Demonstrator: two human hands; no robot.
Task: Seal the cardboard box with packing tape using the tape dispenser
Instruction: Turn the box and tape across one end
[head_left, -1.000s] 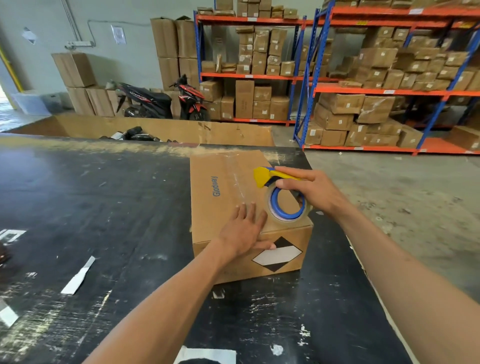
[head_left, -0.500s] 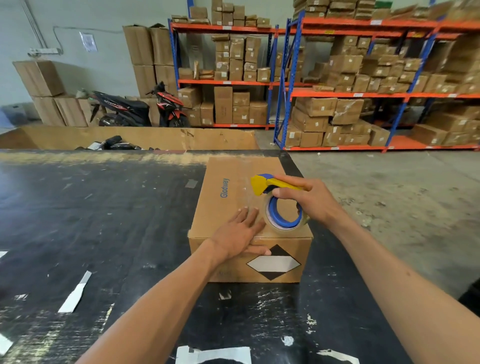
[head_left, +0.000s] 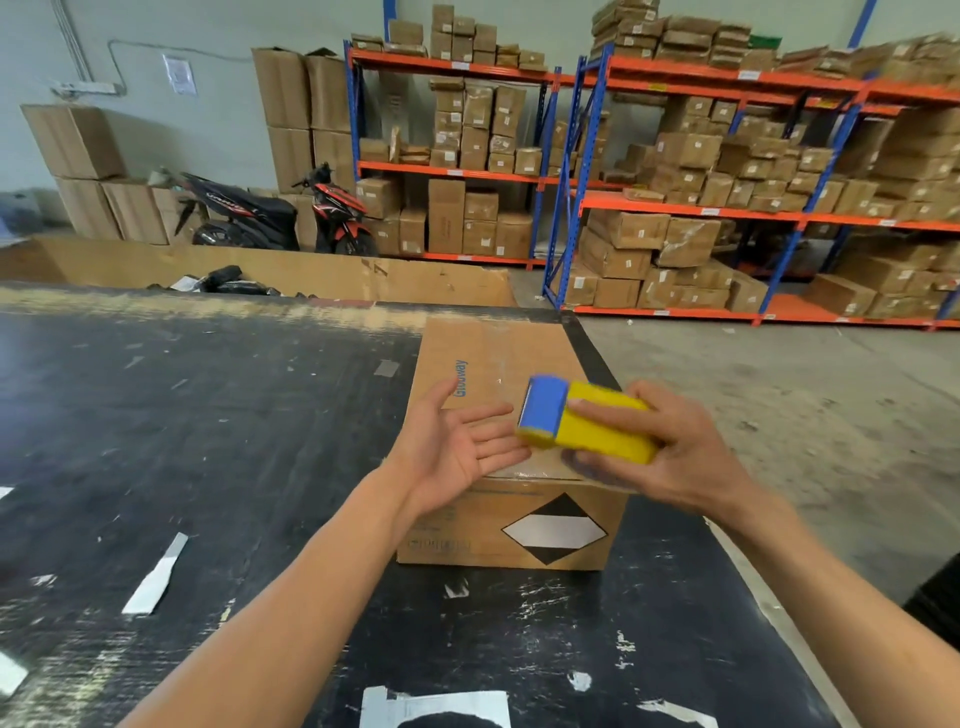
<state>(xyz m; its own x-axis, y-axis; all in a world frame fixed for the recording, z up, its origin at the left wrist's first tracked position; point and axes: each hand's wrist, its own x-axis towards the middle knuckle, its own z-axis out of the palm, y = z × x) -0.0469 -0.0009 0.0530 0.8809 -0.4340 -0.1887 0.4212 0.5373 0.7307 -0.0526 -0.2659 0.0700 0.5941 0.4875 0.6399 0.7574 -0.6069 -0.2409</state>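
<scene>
Hands hovered over a cardboard box: right hand gripped the tape dispenser, light and rigid, best held around its body; left hand lay spread, palm up.

We are standing in a warehouse: we are facing blue-and-orange pallet racks crammed with brown cartons, and more cartons are leaning in stacks against the grey wall. A motor scooter is sitting on the bare concrete floor, and we are working at a scuffed black packing surface.
</scene>
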